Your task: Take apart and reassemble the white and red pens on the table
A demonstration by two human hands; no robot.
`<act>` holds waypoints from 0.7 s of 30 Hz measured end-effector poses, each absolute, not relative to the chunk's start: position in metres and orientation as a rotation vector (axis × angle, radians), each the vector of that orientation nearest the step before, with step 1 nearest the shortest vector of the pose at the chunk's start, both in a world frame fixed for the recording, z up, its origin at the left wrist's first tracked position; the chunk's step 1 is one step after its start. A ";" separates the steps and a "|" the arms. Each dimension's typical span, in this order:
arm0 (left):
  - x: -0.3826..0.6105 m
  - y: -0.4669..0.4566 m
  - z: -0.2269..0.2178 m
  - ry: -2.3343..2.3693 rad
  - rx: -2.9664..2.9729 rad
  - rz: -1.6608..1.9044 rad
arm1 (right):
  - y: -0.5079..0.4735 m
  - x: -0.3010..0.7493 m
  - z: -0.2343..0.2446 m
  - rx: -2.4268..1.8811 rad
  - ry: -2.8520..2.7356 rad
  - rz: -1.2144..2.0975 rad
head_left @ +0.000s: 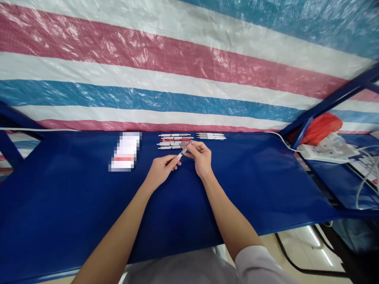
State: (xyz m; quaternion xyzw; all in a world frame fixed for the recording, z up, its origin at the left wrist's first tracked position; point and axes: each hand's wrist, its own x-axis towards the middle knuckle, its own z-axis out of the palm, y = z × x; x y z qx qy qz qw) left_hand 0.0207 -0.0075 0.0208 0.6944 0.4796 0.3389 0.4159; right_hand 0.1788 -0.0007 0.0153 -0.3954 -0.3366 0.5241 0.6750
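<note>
A white and grey pen (182, 152) is held at a slant between my two hands over the blue table. My left hand (162, 169) pinches its lower end. The fingers of my right hand (201, 156) are closed around its upper end, near the clip. Just beyond my hands lies a group of several pens (174, 135), mostly white with dark or grey ends; a red one (175, 140) is among them. To the right of that group, a smaller bunch of white and grey pens (210, 136) lies side by side.
A blurred white sheet with a red band (126, 152) lies left on the blue table (83, 205). Striped plastic sheeting (166, 59) hangs behind. At right are a blue frame bar (328, 96), a red plastic bag (322, 128), a white power strip (325, 153) and cables.
</note>
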 end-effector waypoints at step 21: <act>0.017 -0.011 0.027 1.224 1.804 0.807 | -0.001 0.174 0.014 -0.929 -0.744 1.150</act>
